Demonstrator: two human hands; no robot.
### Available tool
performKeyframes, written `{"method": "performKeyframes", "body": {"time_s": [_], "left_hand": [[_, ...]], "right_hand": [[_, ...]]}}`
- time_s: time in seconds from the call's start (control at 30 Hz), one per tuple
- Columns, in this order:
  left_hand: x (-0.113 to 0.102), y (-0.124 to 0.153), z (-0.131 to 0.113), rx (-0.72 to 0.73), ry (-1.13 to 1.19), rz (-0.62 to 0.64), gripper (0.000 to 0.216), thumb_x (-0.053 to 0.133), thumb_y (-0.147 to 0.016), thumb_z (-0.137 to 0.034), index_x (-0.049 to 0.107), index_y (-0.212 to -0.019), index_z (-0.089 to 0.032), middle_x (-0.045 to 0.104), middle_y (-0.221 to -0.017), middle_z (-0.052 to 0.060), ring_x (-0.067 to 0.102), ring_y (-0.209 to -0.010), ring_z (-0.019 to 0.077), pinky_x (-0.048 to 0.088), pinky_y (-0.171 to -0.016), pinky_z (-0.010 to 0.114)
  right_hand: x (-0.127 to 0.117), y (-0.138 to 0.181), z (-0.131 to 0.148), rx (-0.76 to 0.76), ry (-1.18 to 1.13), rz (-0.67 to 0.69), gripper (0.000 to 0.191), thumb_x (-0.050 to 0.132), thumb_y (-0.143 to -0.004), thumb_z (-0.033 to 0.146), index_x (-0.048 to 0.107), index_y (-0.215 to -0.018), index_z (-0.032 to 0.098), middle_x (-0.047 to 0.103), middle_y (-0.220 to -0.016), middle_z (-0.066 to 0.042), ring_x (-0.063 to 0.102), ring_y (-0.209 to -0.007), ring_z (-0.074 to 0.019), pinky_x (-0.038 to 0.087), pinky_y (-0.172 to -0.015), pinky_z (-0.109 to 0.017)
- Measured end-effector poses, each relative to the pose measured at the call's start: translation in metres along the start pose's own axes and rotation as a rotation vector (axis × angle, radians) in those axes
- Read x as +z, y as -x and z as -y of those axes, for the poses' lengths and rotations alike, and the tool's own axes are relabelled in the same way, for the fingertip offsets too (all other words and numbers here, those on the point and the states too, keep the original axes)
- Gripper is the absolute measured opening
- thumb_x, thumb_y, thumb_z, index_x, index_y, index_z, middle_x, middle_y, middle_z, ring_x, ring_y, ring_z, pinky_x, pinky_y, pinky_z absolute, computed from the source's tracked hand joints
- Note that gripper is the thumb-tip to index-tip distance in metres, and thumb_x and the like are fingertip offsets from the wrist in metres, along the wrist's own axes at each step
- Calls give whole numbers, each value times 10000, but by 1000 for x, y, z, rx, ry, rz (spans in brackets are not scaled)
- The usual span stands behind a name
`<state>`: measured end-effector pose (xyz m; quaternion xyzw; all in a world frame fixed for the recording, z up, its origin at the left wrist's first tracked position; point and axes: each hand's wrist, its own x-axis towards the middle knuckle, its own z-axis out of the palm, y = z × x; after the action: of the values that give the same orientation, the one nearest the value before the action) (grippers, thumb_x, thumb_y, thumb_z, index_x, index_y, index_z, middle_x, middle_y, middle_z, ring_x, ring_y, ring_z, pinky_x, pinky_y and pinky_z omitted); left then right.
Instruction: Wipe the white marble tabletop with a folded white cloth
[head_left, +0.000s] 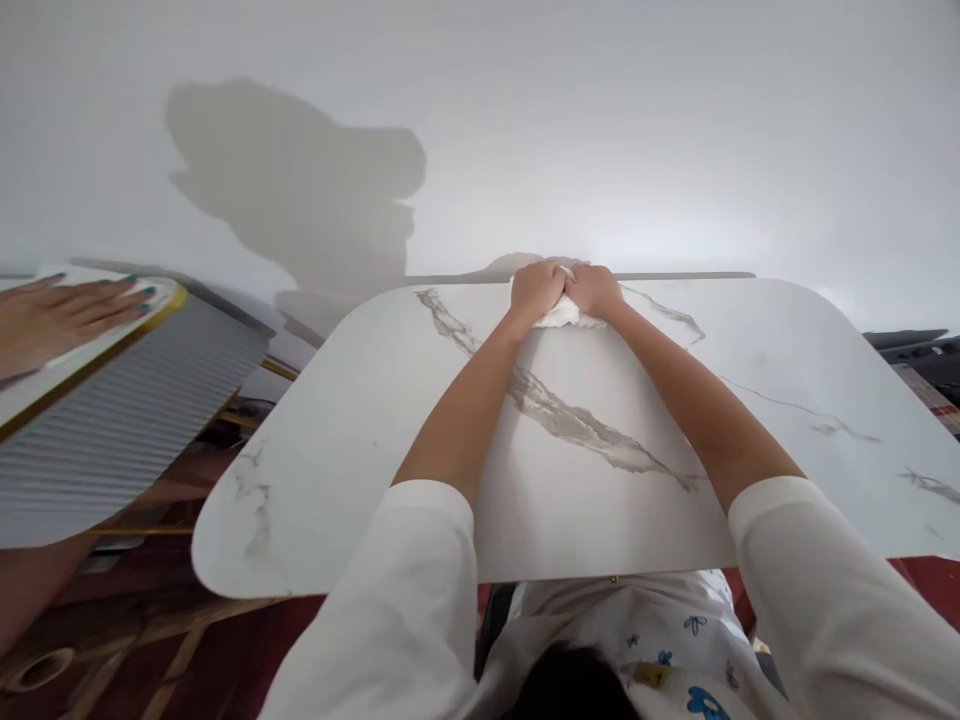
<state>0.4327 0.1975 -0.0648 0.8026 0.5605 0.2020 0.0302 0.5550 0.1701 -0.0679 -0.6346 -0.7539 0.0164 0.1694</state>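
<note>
Both my arms stretch out over a white marble-patterned table [360, 430] with rounded corners. At its far edge, close to the wall, my left hand [538, 290] is closed on a crumpled white cloth [566, 315]. Beside it, fingers nearly touching, my right hand [594, 290] is closed on the same cloth. The cloth lies pressed against the tabletop, and its front edge shows below the hands. The palms and most fingertips are hidden.
A plain white wall [637, 130] rises behind the table. At the left, another person's hand [75, 310] lies flat on a white surface with a gold rim and ribbed grey side [127, 420]. Dark objects [922, 355] stand at the right. Red flooring [225, 660] shows below.
</note>
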Motion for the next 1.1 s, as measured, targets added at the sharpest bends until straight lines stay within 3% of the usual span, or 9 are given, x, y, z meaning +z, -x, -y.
{"method": "performKeyframes", "body": {"time_s": [0.23,0.37,0.53,0.7,0.87,1.0,1.1], "left_hand": [[2,-2,3,42,-26,-20,317,343,-902,-232,651,-831,-204,693,-921,93,624,-927,256,422,-840,364],[-3,14,-1,118,-22,-45,327,329,-897,-195,643,-985,-177,675,-1049,107,593,-1025,250,404,-913,360],[-13,47,-9,193,-70,-49,353,315,-897,-161,570,-1139,-138,619,-1181,129,532,-1131,248,373,-987,374],[-28,94,-18,214,-90,-36,341,317,-902,-163,552,-1147,-140,603,-1200,127,511,-1160,249,363,-1014,381],[-50,166,-33,280,-66,7,369,317,-894,-182,529,-1195,-149,599,-1220,115,504,-1184,236,361,-1039,384],[-70,230,-51,206,-65,69,457,286,-911,-225,451,-1321,-105,480,-1402,136,392,-1327,241,291,-1116,414],[-79,263,-66,137,-69,156,505,286,-908,-242,404,-1370,-77,409,-1466,142,323,-1380,252,249,-1145,427]], "right_hand": [[8,-4,-3,-45,11,-56,408,283,-962,284,586,-1149,83,622,-1227,-179,545,-1143,-300,379,-956,-411],[8,10,0,-52,5,-76,511,292,-939,260,414,-1362,-1,435,-1438,-204,369,-1332,-294,279,-1066,-421],[-1,42,13,-39,35,-5,579,252,-939,259,295,-1440,-29,286,-1523,-200,238,-1412,-297,212,-1116,-437],[-13,92,35,-37,40,22,588,233,-942,267,289,-1446,-30,270,-1531,-192,220,-1422,-294,201,-1132,-426],[-27,167,64,-35,50,30,599,253,-932,254,292,-1428,-79,291,-1512,-225,216,-1423,-305,182,-1153,-435],[-34,231,83,-59,42,-9,590,256,-931,257,324,-1425,-59,309,-1506,-219,246,-1415,-296,198,-1159,-427],[-39,263,88,-83,17,-22,578,268,-927,268,355,-1420,-21,319,-1506,-201,251,-1416,-281,208,-1159,-438]]}}
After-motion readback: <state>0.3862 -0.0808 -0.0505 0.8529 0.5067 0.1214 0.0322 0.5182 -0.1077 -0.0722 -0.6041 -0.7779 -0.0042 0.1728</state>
